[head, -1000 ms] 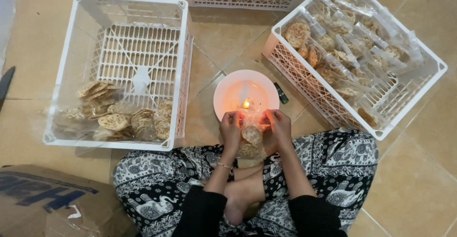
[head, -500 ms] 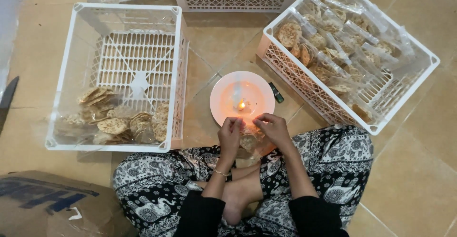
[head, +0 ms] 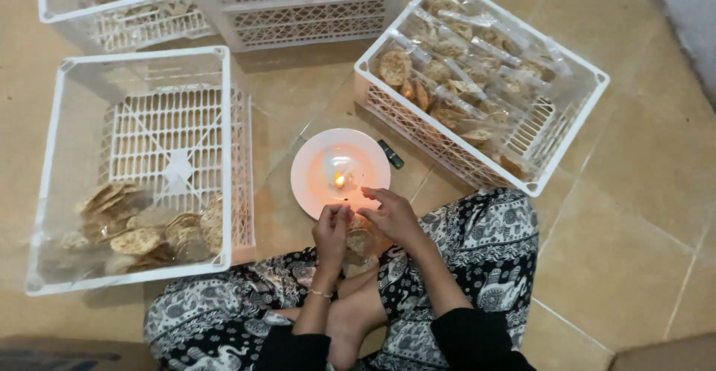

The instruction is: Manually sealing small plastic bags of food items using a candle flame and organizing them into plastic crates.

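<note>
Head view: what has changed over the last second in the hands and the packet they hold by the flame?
Both hands, left hand and right hand, have drawn the clear cracker packet slightly back from the candle flame toward the lap. Both keep hold of it. The white plate, lighter and white crates look unmoved.

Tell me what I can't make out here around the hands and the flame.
Head view only:
- Bag of crackers: mostly hidden between the left hand and right hand; its top edge is not visible.
- Candle on the white plate: glare washes out all but the flame.
- Far crate: cut off by the top edge.
- Small dark object beside the plate: too small to identify.
</note>
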